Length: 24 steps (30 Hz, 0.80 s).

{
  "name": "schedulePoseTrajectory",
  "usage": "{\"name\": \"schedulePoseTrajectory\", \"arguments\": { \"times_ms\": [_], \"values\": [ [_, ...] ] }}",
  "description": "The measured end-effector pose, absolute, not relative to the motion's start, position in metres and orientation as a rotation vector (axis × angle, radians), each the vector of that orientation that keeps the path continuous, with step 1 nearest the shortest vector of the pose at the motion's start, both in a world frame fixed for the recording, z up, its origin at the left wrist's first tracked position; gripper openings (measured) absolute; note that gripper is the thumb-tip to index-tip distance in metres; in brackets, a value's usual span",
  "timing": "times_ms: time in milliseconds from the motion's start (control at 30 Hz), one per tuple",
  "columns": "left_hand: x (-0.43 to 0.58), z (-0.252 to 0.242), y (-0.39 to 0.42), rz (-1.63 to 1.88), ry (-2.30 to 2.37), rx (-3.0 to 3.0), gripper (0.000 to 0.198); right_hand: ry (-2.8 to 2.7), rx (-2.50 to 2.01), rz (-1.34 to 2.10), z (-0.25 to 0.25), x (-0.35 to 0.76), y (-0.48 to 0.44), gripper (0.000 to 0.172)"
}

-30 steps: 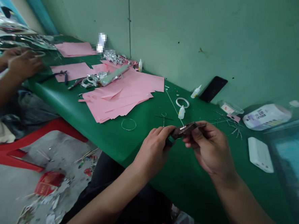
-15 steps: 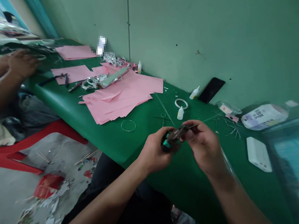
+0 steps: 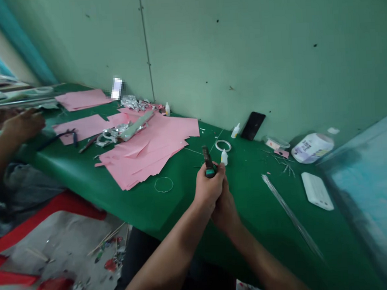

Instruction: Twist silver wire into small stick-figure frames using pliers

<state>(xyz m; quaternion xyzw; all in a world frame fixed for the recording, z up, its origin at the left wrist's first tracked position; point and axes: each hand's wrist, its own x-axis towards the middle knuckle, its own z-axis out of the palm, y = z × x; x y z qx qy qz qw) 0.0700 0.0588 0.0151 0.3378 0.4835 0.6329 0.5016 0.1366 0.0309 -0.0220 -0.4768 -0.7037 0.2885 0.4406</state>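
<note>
My left hand (image 3: pixel 206 189) is wrapped round pliers (image 3: pixel 208 163) with green and black handles, whose dark jaws point up and away from me. Pressed against it from the right is my right hand (image 3: pixel 224 204), its fingers closed and largely hidden; whatever they grip cannot be made out. Just beyond the hands stands a small white bottle (image 3: pixel 224 158), near a white ring (image 3: pixel 223 146). A thin wire loop (image 3: pixel 163 185) lies on the green table (image 3: pixel 184 207) to the left. To the right is a bundle of thin wires (image 3: pixel 291 215).
Pink sheets (image 3: pixel 154 147) and crumpled foil (image 3: pixel 133 103) cover the table's left part. Another person's hands (image 3: pixel 22 125) are at the far left. Along the wall are a dark phone (image 3: pixel 253 125) and a white package (image 3: pixel 311 148). A white box (image 3: pixel 317 191) lies at the right.
My hands have come together, and the pliers now point upward instead of rightward. The right hand has moved left, uncovering the wire bundle. The view has shifted.
</note>
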Motion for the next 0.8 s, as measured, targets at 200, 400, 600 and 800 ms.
{"name": "schedulePoseTrajectory", "arguments": {
  "times_ms": [200,400,600,800],
  "values": [
    [0.092,0.004,0.062,1.550,0.989,0.730,0.025,-1.791,-1.762,0.238,-0.037,0.143,0.037,0.037],
    [0.106,-0.019,0.064,1.504,1.040,0.668,0.019,-1.798,-1.892,0.299,-0.049,0.157,0.026,0.034],
    [0.111,-0.016,0.052,1.365,0.982,0.794,0.021,-1.677,-1.965,0.353,-0.041,0.174,0.011,0.033],
    [0.065,-0.002,0.043,1.475,0.895,1.042,0.045,-1.574,-1.951,0.425,-0.025,0.201,-0.008,0.020]
  ]
}}
